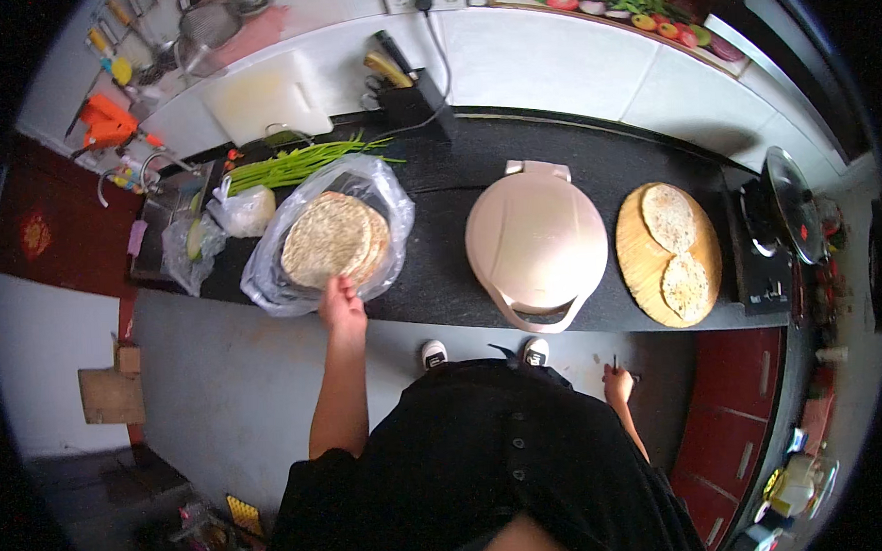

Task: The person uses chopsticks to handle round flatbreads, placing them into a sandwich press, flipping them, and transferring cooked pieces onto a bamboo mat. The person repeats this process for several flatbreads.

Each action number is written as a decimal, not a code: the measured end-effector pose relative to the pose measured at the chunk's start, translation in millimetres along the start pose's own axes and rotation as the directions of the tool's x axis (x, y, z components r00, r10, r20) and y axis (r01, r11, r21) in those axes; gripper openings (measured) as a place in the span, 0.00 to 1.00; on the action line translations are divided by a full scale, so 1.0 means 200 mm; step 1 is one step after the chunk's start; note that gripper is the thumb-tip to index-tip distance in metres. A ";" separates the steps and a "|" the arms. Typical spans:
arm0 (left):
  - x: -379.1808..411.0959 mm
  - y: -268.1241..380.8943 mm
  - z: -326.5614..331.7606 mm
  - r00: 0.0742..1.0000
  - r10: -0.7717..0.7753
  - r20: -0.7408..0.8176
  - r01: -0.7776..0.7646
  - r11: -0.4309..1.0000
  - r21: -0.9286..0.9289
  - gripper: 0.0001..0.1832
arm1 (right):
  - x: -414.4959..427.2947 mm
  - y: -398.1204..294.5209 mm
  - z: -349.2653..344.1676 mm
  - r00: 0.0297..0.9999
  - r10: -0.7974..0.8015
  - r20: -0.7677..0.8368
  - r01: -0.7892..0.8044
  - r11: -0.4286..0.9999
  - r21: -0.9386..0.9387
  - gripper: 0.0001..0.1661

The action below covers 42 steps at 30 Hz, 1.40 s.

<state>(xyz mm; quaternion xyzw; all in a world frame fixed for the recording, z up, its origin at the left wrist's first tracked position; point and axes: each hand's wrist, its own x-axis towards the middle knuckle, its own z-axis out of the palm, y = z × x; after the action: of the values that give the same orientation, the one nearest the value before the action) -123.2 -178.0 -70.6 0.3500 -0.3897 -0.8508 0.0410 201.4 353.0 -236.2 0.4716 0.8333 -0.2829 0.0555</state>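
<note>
My left hand [343,306] pinches the near edge of a round flatbread [327,239] that lies on other flatbreads in an open clear plastic bag [399,211]. Low at the right, below the counter's edge, my right hand [618,384] is closed around a thin dark object, too small to identify. A pink electric griddle [538,239] with its lid down stands on the black counter between the bag and a round wooden board [636,269]. Two flatbreads, one farther [668,216] and one nearer [685,287], lie on that board.
Green stalks [291,166] and a tied plastic bag [243,211] lie left of the flatbread bag. A knife block [420,105] and a white cutting board [260,100] stand by the wall. At the right is a pan with a glass lid [792,205]. A power cord crosses behind the griddle.
</note>
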 end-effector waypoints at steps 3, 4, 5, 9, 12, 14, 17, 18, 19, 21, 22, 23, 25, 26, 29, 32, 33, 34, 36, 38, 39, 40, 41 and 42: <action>-0.19 0.08 0.01 0.982 0.134 0.132 -0.117 0.985 -0.127 0.10 | 0.00 -0.01 0.03 0.998 -0.015 0.057 0.020 0.996 -0.085 0.24; -0.32 0.12 0.06 0.966 0.191 0.175 -0.171 0.977 -0.124 0.11 | -0.01 -0.03 0.04 0.995 0.003 0.101 0.004 0.998 -0.067 0.24; -0.46 0.15 0.11 0.945 0.243 0.219 -0.219 0.967 -0.129 0.11 | -0.01 -0.02 0.04 0.993 0.004 0.118 0.005 0.997 -0.075 0.24; -0.79 0.09 0.32 0.903 0.344 0.258 -0.326 0.939 -0.110 0.14 | 0.02 0.04 0.05 0.997 -0.044 0.060 0.050 0.993 -0.109 0.24; -0.90 -0.06 0.49 0.868 0.141 0.477 -0.152 0.988 -0.016 0.09 | 0.02 0.07 0.00 0.998 0.044 0.049 -0.041 0.997 -0.062 0.23; -1.00 -0.20 0.65 0.849 -0.122 0.514 0.078 0.991 0.108 0.07 | 0.02 0.13 -0.02 0.998 0.040 0.051 -0.036 0.996 -0.082 0.23; -1.01 -0.50 0.83 0.672 -0.463 0.578 0.303 0.884 0.357 0.09 | -0.01 0.24 -0.05 0.993 0.102 0.061 -0.102 0.995 -0.002 0.23; -1.06 -0.59 0.91 0.619 -0.516 0.592 0.313 0.854 0.416 0.08 | -0.02 0.28 -0.06 0.991 0.122 0.055 -0.122 0.993 -0.010 0.23; -1.10 -0.69 0.98 0.562 -0.569 0.600 0.320 0.819 0.477 0.08 | -0.03 0.31 -0.07 0.988 0.146 0.049 -0.145 0.989 -0.018 0.23; -1.16 -0.90 1.10 0.557 -0.660 0.504 0.418 0.748 0.516 0.08 | -0.04 0.34 -0.12 0.973 0.223 0.056 -0.226 0.973 0.054 0.22; -1.21 -0.99 1.16 0.538 -0.672 0.510 0.385 0.733 0.560 0.09 | -0.04 0.36 -0.14 0.969 0.247 0.026 -0.248 0.965 0.086 0.21; -1.26 -1.08 1.21 0.519 -0.683 0.514 0.352 0.719 0.599 0.09 | -0.04 0.39 -0.16 0.963 0.270 -0.003 -0.267 0.956 0.117 0.20; -1.26 -1.31 1.25 0.522 -0.690 0.502 0.309 0.702 0.642 0.11 | -0.03 0.36 -0.24 0.957 0.193 -0.215 -0.179 0.980 0.084 0.16; -1.25 -1.40 1.27 0.528 -0.677 0.512 0.271 0.706 0.654 0.12 | -0.01 0.33 -0.29 0.939 0.145 -0.313 -0.134 0.989 0.057 0.14; -1.17 -1.66 1.25 0.577 -0.638 0.511 0.176 0.708 0.684 0.09 | 0.04 0.11 -0.55 0.882 0.035 -0.470 0.035 0.990 0.139 0.10; -1.18 -1.76 1.23 0.640 -0.604 0.475 0.119 0.689 0.715 0.13 | 0.15 -0.08 -0.80 0.840 -0.104 -0.533 0.179 0.980 0.091 0.17; -1.18 -1.78 1.22 0.647 -0.603 0.467 0.112 0.681 0.724 0.13 | 0.21 -0.12 -0.84 0.841 -0.139 -0.523 0.191 0.981 0.047 0.22; -1.19 -1.81 1.20 0.654 -0.602 0.459 0.107 0.674 0.731 0.14 | 0.27 -0.16 -0.88 0.854 -0.182 -0.487 0.218 0.976 0.018 0.23; -1.19 -1.85 1.16 0.662 -0.608 0.438 0.104 0.654 0.750 0.14 | 0.39 -0.21 -0.93 0.875 -0.261 -0.407 0.257 0.964 -0.066 0.27; -1.17 -1.88 1.13 0.667 -0.625 0.406 0.133 0.635 0.761 0.15 | 0.51 -0.24 -0.94 0.886 -0.342 -0.313 0.281 0.933 -0.225 0.31; -1.17 -1.89 1.13 0.664 -0.634 0.396 0.147 0.630 0.762 0.14 | 0.56 -0.24 -0.94 0.883 -0.373 -0.286 0.308 0.919 -0.247 0.31; -1.17 -1.89 1.13 0.662 -0.654 0.366 0.147 0.593 0.792 0.15 | 0.60 -0.25 -0.93 0.878 -0.401 -0.260 0.333 0.904 -0.268 0.31; -1.16 -1.90 1.13 0.649 -0.669 0.363 0.149 0.579 0.801 0.15 | 0.64 -0.24 -0.93 0.873 -0.428 -0.233 0.358 0.888 -0.289 0.31; -1.15 -1.89 1.13 0.644 -0.681 0.348 0.161 0.565 0.809 0.15 | 0.67 -0.23 -0.93 0.858 -0.458 -0.234 0.384 0.874 -0.298 0.30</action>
<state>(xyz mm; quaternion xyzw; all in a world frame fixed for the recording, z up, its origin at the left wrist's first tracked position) -14.6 306.4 -101.5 0.1181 -0.5740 -0.6727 -0.4517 121.9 532.5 -110.4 0.3033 0.9433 -0.1106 -0.0774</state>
